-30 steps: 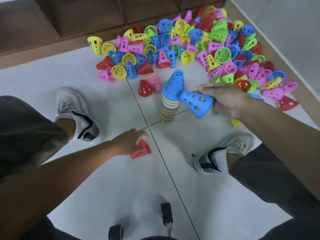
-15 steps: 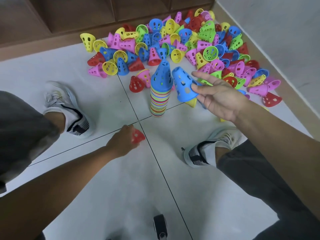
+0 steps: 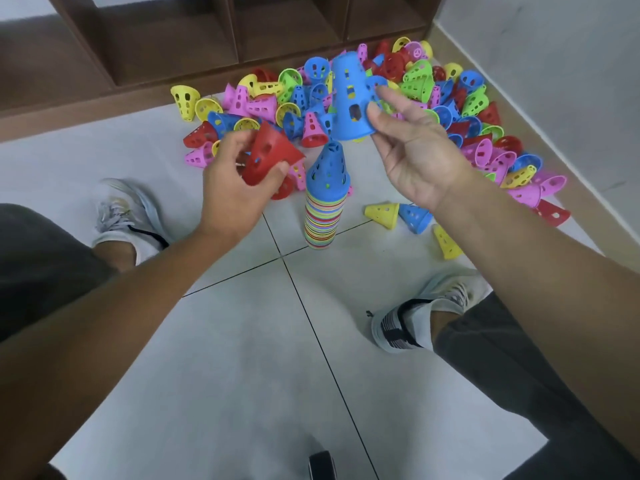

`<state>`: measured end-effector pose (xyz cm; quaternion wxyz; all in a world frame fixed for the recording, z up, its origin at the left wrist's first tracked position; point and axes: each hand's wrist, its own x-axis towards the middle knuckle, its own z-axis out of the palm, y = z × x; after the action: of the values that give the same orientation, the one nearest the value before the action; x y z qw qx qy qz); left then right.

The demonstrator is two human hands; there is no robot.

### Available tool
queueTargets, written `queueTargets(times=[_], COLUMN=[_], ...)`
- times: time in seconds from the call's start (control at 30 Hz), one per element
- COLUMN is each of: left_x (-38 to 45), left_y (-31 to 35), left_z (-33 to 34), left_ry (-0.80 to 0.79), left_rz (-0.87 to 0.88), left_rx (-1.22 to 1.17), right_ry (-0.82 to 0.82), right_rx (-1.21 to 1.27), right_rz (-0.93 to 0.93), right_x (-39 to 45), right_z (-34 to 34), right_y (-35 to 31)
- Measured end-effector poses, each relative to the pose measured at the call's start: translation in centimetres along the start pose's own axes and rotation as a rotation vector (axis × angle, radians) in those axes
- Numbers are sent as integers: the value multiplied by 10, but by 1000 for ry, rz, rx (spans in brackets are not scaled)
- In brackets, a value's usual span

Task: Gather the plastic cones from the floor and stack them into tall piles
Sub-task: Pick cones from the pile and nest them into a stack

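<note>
**Two cones in the air above the striped stack**

The left hand (image 3: pixel 235 181) is up at centre-left of the frame, fingers and thumb curled round a red cone (image 3: pixel 268 157), which tilts with its wide rim toward the lower left. Over on the right, the right hand (image 3: pixel 412 157) sits palm up, thumb and fingertips pinching a blue cone (image 3: pixel 349 98) near its wide rim, the remaining fingers loosely spread. That blue cone stands upright in the air, narrow end up, in the upper centre of the frame.

Between and below the two hands, right in the middle of the frame, stands the stack (image 3: pixel 323 216): a tall pile of nested cones in many colours, capped by a blue one, upright on the white tiled floor (image 3: pixel 242 358). Neither held cone touches it.

Behind it, the loose cones (image 3: pixel 460 109) sprawl across the upper centre and upper right — yellow, pink, green, red, blue — running up against a brown wooden shelf unit (image 3: pixel 207 39). A yellow cone (image 3: pixel 382 214) and another blue one lie on their sides just right of the stack.

A white shoe (image 3: pixel 128 216) sits at left, another at lower right
</note>
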<state>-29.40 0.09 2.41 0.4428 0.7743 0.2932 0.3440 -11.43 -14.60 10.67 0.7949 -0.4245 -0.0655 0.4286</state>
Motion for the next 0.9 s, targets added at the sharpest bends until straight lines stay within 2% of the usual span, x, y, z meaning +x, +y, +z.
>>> queueTargets(times=[0.17, 0.3, 0.5, 0.67, 0.77, 0.9], left_x=[12, 19, 37, 62, 74, 93], left_y=[13, 20, 25, 28, 31, 35], left_z=[5, 5, -3, -10, -13, -17], left_ry=[-71, -135, -226, -369, -482, -522], left_rz=[19, 15, 8, 13, 26, 55], left_rx=[-67, -92, -116, -47, -2, 32], right_ry=[3, 9, 15, -53, -114, -175], right_rx=[-63, -237, -625, -1018, -1172, -1272], right_rz=[9, -18, -67, -83, -121, -122], right_x=[11, 20, 27, 28, 33, 46], right_z=[8, 2, -19, -29, -26, -23], right_y=[22, 26, 28, 28, 26, 22])
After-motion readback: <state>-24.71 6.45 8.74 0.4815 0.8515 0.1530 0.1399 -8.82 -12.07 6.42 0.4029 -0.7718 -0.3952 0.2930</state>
